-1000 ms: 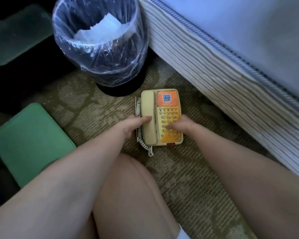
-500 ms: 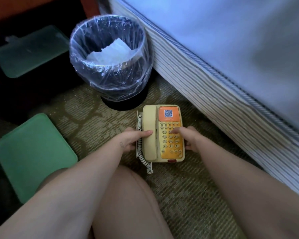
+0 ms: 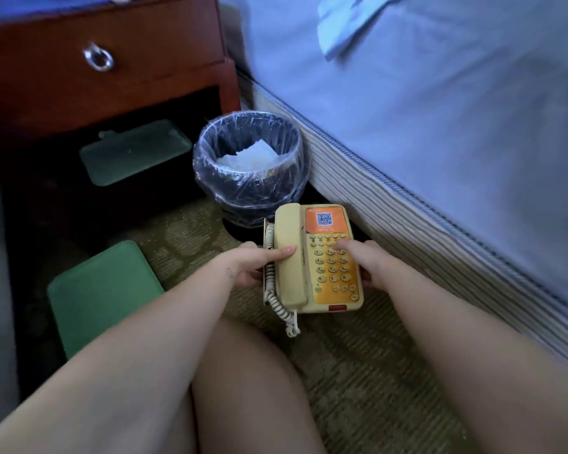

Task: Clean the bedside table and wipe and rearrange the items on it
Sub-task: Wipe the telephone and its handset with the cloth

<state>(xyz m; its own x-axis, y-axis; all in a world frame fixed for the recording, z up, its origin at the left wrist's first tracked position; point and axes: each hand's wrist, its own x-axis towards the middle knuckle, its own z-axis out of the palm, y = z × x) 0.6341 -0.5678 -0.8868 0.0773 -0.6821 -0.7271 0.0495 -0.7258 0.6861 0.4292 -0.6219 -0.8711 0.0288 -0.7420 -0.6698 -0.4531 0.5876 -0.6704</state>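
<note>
Beside the bed [image 3: 440, 132], close to the bin [image 3: 243, 194], the telephone [image 3: 312, 260] sits between both hands. The left hand [image 3: 248, 265] grips its handset [image 3: 289, 283] side and the right hand [image 3: 371, 265] grips the keypad side. It looks like light, rigid plastic. The handset and the dangling cord [image 3: 271, 290] could slip loose, so holding both edges suits it.

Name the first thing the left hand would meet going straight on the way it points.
The left hand grips the telephone, thumb on its handset. Carried on up and right with the phone, it would probably reach the bed's striped mattress side first, though depth is unclear.
</note>
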